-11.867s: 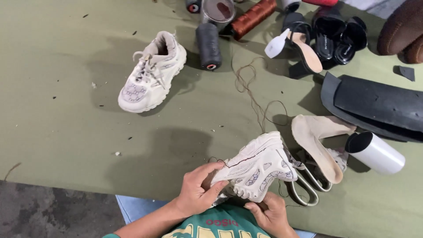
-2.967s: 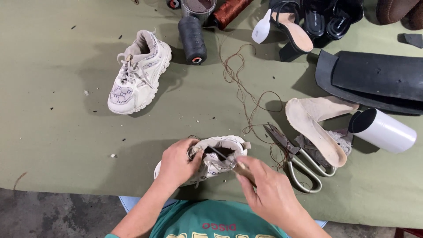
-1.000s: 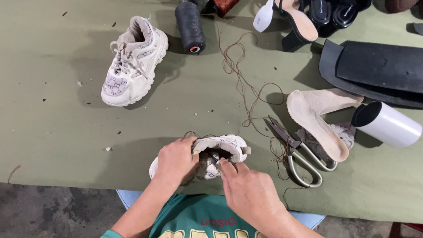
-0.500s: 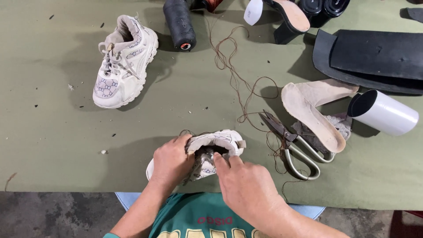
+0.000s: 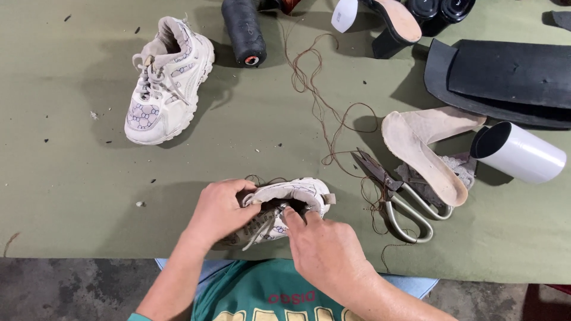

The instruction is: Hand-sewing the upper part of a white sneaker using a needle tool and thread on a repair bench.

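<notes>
A small white sneaker (image 5: 294, 196) lies at the near edge of the olive table, its opening turned toward me. My left hand (image 5: 219, 211) grips its side and tongue. My right hand (image 5: 321, 249) presses fingers into the shoe's opening by the laces; whether it holds a tool is hidden. A matching white sneaker (image 5: 166, 80) stands apart at the far left. Brown thread (image 5: 315, 95) trails from the back of the table toward the held shoe.
Large metal scissors (image 5: 395, 190) lie just right of the shoe, beside a beige insole (image 5: 422, 151) and a white tube (image 5: 520, 151). A black thread spool (image 5: 244, 30), black soles (image 5: 505, 77) and a heeled shoe (image 5: 386, 21) sit at the back.
The shoe was turned from lying sideways to opening toward me. My right hand has moved from its sole into the opening. The view has shifted slightly.
</notes>
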